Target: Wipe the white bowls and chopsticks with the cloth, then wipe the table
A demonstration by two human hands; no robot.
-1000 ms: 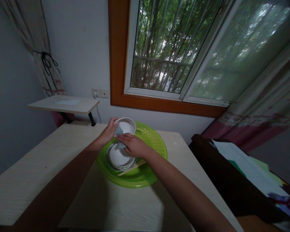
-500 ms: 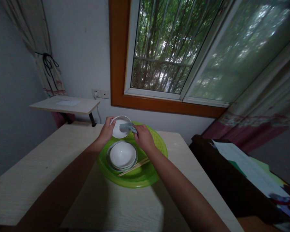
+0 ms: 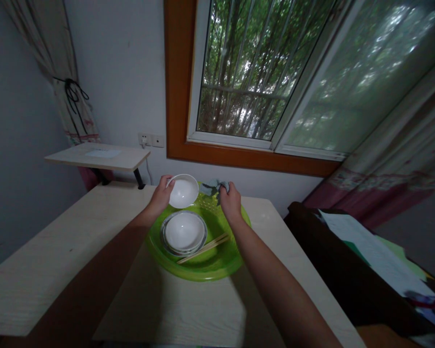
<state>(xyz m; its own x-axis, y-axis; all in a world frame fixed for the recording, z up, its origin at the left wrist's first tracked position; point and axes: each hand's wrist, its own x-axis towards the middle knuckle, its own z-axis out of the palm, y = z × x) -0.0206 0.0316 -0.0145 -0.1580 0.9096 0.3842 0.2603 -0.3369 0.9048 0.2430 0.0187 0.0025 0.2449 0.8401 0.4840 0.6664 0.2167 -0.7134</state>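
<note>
My left hand [image 3: 163, 193] grips the rim of a white bowl [image 3: 184, 191], which is tilted toward me above the back of a green basin [image 3: 210, 270]. To its right, my right hand [image 3: 231, 199] is closed on a crumpled grey-blue cloth [image 3: 213, 186], held apart from the bowl. Inside the basin, another white bowl [image 3: 184, 232] sits on top of stacked dishes, the lowest a plate with a patterned rim [image 3: 163, 237]. Wooden chopsticks [image 3: 205, 248] lie beside the stack, slanting up to the right.
The basin stands on a pale wooden table [image 3: 130, 295]. At the back left is a small raised shelf [image 3: 123, 162] with a paper on it. Beyond the table's right edge, papers [image 3: 366, 246] lie on a dark surface. A window [image 3: 253, 72] is behind.
My right hand has moved right, taking the cloth out of the held bowl. My left hand and its bowl are nearly where they were.
</note>
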